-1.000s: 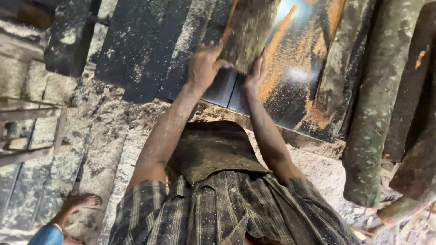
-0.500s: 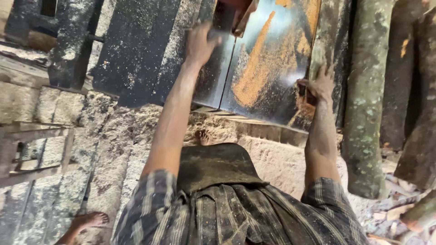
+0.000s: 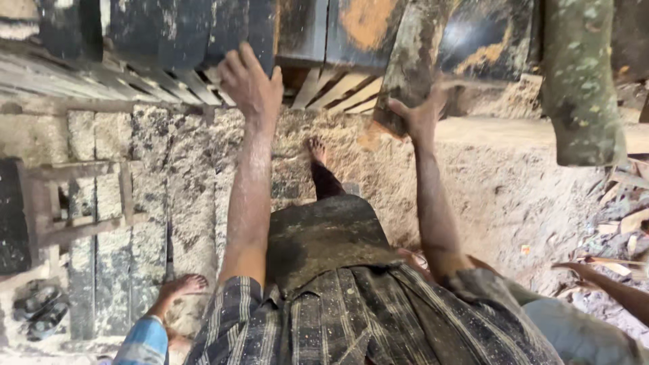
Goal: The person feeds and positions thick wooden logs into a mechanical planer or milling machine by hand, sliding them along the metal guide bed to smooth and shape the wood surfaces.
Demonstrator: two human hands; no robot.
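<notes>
Up ahead, the right hand (image 3: 420, 115) wraps its grip around a rough log (image 3: 414, 61) to steady it; the left hand (image 3: 251, 82), fingers spread, presses flat on dark planks (image 3: 182, 34).

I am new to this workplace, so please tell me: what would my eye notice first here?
Two bare arms stretch forward at centre: the left hand rests on a dark machine table, and the right hand touches a rough mossy slab of wood. Pale sawdust covers the ground, and another person's bare foot stands lower left.
</notes>
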